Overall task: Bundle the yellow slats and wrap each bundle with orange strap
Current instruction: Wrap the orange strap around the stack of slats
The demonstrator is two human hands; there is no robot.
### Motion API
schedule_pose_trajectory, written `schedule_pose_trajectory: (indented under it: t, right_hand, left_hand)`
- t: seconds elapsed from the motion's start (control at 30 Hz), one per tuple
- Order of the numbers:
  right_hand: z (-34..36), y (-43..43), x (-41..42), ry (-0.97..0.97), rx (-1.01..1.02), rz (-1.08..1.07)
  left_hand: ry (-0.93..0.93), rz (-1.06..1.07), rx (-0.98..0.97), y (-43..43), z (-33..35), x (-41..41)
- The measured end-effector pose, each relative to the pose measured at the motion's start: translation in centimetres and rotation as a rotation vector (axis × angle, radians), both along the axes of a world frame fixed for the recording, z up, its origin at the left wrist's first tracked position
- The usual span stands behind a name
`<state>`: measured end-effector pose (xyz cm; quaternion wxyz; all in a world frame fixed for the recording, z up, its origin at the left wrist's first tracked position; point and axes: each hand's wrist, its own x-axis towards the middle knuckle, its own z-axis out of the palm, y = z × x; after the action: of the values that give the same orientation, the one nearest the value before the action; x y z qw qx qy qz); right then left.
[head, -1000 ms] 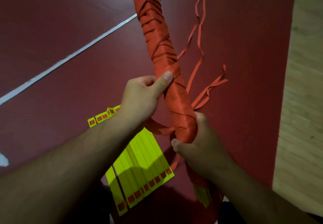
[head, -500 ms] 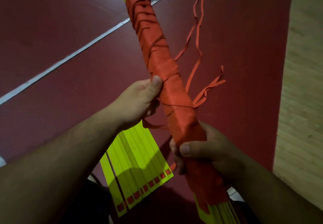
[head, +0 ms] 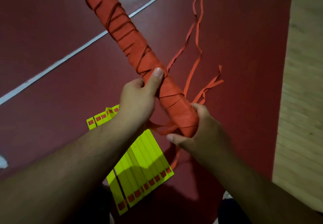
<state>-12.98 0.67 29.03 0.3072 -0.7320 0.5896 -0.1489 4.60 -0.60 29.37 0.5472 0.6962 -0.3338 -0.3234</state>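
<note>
One bundle near done, one batch of slats not yet started.

Loose slats (head: pixel 139 167) lie flat on the floor (head: pixel 52 31), side by side, no strap on them. Left hand (head: pixel 138 101) grips the bundle (head: pixel 132 40) mid-length, fingers (head: pixel 157 78) curled round it and thumb pressed along the wrap. Bundle is held off the floor, orange almost end to end with a bare yellow tip. Its long axis runs from far upper left to near right. Right hand (head: pixel 197 132) clamps the near end, fingers (head: pixel 197 108) curled round it. A strap tail hangs between the hands and probably needs tying. Spare strap (head: pixel 195 52) lies on the floor at right.
</note>
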Motion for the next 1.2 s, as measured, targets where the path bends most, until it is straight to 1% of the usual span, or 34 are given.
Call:
schedule_pose_trajectory:
  t: [0.07, 0.1, 0.17, 0.23, 0.43, 0.57, 0.67, 0.77, 0.83, 0.93, 1.03, 1.1, 1.2]
  right_hand:
    - [-0.2, -0.1, 0.1, 0.024, -0.03, -0.007]
    - [-0.4, -0.2, 0.0, 0.019, -0.046, -0.021]
    - [-0.6, -0.3, -0.2, 0.008, -0.066, -0.04]
    - [-0.7, -0.4, -0.5, -0.001, -0.082, -0.051]
    - [-0.5, -0.7, -1.1, -0.041, -0.088, -0.029]
    - [-0.3, -0.9, -1.2, -0.099, -0.026, 0.026]
    - [0.0, -1.1, -1.3, -0.121, 0.024, 0.061]
    - [0.2, -1.3, -1.5, -0.178, 0.111, 0.068]
    - [0.4, -1.2, -1.5, -0.241, 0.174, 0.071]
    - [1.3, -0.8, -1.4, -0.396, 0.271, 0.114]
    - [2.1, -0.5, -1.3, -0.485, 0.358, 0.199]
    - [2.6, -0.5, -1.5, -0.583, 0.466, 0.238]
    - [2.7, -0.4, -1.7, -0.729, 0.697, 0.267]
  left_hand:
    - [-0.004, -0.039, 0.018, 0.1, 0.1, 0.1]
    - [-0.038, -0.076, 0.023, 0.0, 0.2, 0.2]
    - [-0.108, -0.162, -0.003, 0.1, 0.4, 0.6]
    - [-0.126, -0.236, -0.041, 0.1, 0.5, 0.9]
    - [-0.034, -0.356, -0.096, 0.4, 0.9, 1.3]
    - [0.016, -0.417, -0.119, 0.5, 0.9, 1.9]
    - [-0.002, -0.485, -0.153, 0.4, 0.8, 2.7]
    - [-0.028, -0.532, -0.154, 0.4, 0.7, 3.1]
    - [0.026, -0.521, -0.156, 0.3, 0.6, 3.1]
    - [0.126, -0.494, -0.169, 0.1, 0.4, 3.2]
    - [0.141, -0.54, -0.179, 0.0, 0.4, 3.5]
    - [0.231, -0.607, -0.19, 0.1, 0.4, 3.5]
    - [0.375, -0.657, -0.212, 0.3, 0.4, 3.1]
